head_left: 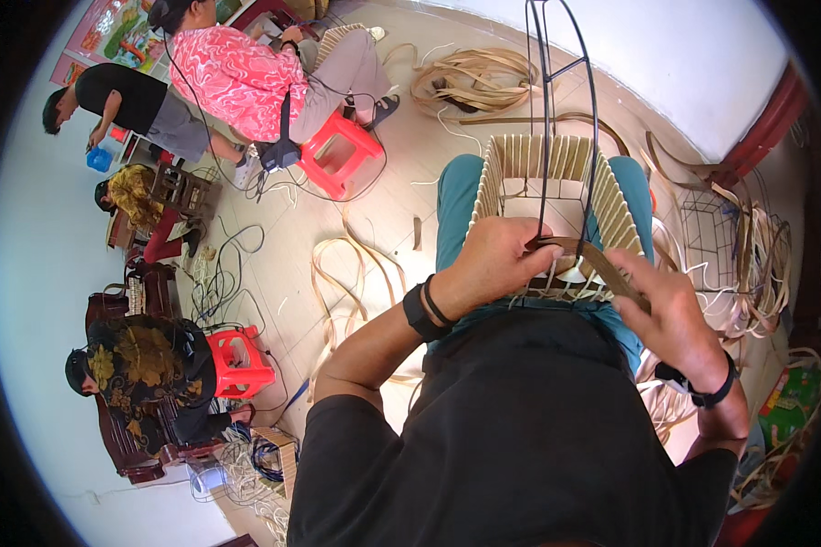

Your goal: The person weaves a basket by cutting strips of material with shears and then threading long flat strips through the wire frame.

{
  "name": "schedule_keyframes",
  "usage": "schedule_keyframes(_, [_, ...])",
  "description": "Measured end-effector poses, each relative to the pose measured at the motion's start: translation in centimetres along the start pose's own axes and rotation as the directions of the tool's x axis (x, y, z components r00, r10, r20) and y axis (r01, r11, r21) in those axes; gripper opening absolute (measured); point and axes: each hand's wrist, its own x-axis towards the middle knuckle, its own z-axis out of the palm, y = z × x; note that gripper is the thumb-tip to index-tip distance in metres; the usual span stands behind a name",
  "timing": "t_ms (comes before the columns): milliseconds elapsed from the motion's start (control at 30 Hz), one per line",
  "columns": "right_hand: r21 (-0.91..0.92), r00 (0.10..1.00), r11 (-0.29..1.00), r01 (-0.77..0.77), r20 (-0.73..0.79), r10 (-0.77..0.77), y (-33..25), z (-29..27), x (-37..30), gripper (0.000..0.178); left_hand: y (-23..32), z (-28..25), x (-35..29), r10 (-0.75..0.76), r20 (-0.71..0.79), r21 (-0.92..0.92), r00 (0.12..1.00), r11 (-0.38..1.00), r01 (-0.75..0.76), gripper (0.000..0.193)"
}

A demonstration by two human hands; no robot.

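Observation:
A rectangular basket [622, 214] with a wire frame and pale woven wrapping stands between my knees. Its tall black wire handle [594, 109] rises from the basket and runs past my hands. My left hand [493, 264] pinches the end of a flat brown strip [593, 258] beside the handle wire, above the near side of the basket. From there the strip arches over to my right hand [670, 314], where it runs between the thumb and the curled fingers. Part of the basket's near wall is hidden by my hands.
Coiled tan strips [474, 77] lie on the floor ahead, and loose strips [360, 264] on the left. A bare wire frame [710, 228] and tangled strips [757, 264] are on the right. Several people sit or stand leftward, near red stools [339, 150]. Black cords cross the floor.

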Motion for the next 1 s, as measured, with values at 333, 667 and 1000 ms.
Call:
schedule_keyframes(333, [-0.04, 0.91, 0.917, 0.398, 0.145, -0.388, -4.3, 6.6, 3.1, 0.026, -1.5, 0.7, -2.2, 0.21, -0.114, 0.223, 0.971, 0.958, -0.181, 0.065])
schedule_keyframes(667, [-0.033, 0.862, 0.897, 0.441, 0.295, -0.413, -5.7, 7.5, 4.2, 0.024, -2.1, 1.9, -3.2, 0.186, -0.192, 0.186, 0.964, 0.971, -0.15, 0.033])
schedule_keyframes(1000, [0.232, 0.996, 0.969, 0.083, -0.046, -0.074, -0.5, 1.5, 4.4, 0.03, -2.3, 1.1, -3.0, 0.175, -0.173, 0.06, 0.969, 0.984, -0.167, 0.017])
